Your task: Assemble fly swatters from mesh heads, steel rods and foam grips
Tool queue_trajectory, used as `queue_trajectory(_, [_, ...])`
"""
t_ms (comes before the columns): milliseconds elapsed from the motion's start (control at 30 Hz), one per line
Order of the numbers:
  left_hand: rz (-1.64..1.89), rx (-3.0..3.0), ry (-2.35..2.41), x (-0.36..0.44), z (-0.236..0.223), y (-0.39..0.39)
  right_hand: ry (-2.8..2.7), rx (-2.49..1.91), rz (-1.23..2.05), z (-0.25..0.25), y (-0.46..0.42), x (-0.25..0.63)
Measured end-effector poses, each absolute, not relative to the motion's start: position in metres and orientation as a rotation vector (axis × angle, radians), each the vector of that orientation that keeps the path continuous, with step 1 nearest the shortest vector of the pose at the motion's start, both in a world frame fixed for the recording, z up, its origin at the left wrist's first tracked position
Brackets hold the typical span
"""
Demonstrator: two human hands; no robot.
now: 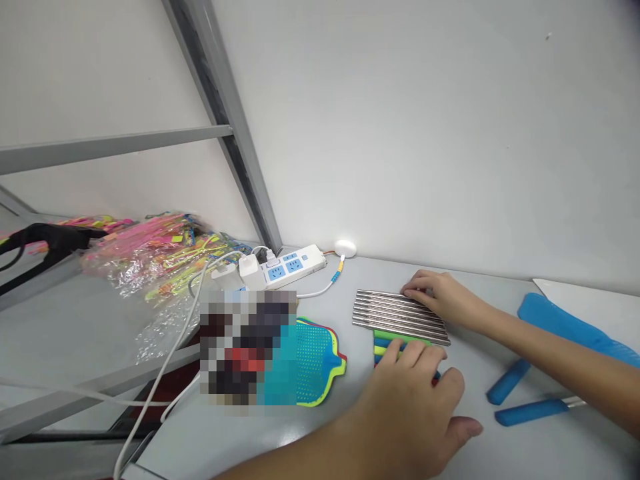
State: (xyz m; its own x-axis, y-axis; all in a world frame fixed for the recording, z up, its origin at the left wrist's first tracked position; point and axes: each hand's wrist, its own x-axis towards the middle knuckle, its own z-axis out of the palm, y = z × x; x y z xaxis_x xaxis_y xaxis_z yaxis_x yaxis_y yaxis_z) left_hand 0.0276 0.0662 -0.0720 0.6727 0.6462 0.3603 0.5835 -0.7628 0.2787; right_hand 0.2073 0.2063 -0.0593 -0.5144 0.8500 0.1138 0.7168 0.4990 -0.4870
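Note:
My right hand [443, 293] has its fingers bent and closed at the far edge of a row of silver metal tubes [395, 312], lying side by side on the table. Nearer to me, my left hand [417, 393] rests over several coloured handles [380, 351], green, blue, yellow and red, with its fingers spread and thumb out. It partly hides them. Left of both hands lies a stack of perforated fly swatter heads [317, 360], blue on top with yellow and red edges below. Part of that stack is blurred out by pixel blocks.
A white power strip [295, 267] with plugs stands against the wall, near a round white device [345, 249]. Packs in clear plastic [170, 253] fill the grey shelf at left. Blue handles [530, 411] and a blue flat piece [565, 320] lie at right.

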Motion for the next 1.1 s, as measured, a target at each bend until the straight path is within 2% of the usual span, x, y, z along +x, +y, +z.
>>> queue_trajectory(400, [0.626,2.661,1.089,0.024,-0.06,0.07,-2.454,-1.352,0.36,-0.052,0.189,0.222])
queue_trajectory(600, [0.721,2.68,1.075,0.022,-0.058,0.072,-2.346,-1.482,0.136,-0.056,0.129,0.292])
queue_trajectory(800, [0.648,2.684,1.05,0.026,-0.052,0.067,-2.382,-1.55,-0.111,-0.078,0.054,0.361])
queue_trajectory(933, [0.659,2.796,1.035,0.032,-0.043,0.062,-2.445,-1.527,-0.193,-0.086,0.032,0.363])
queue_trajectory(1100, [0.798,2.869,1.029,0.04,-0.035,0.039,-2.517,-1.388,-0.214,-0.069,0.025,0.346])
